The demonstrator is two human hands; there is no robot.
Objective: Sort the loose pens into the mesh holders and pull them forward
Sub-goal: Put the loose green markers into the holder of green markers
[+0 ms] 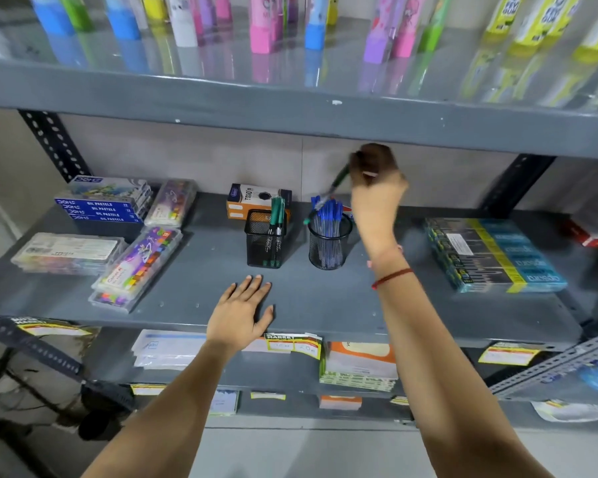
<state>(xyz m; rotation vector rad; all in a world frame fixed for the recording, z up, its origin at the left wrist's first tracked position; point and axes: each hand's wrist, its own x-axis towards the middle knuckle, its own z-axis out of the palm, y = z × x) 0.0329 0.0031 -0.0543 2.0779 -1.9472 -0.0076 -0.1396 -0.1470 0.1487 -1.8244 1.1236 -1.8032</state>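
Note:
Two black mesh holders stand mid-shelf. The square holder (265,240) has a few green pens in it. The round holder (329,244) is full of blue pens. My right hand (377,181) is raised above and behind the round holder, shut on a green pen (328,193) that slants down-left, its tip over the blue pens. My left hand (244,310) lies flat and open on the grey shelf (325,305), in front of the square holder, holding nothing.
An orange-and-white box (256,198) stands behind the square holder. Oil pastel boxes (104,205) and crayon cases (139,263) fill the left side. A teal pack of pens (491,253) lies at right. The upper shelf edge (325,115) hangs low overhead.

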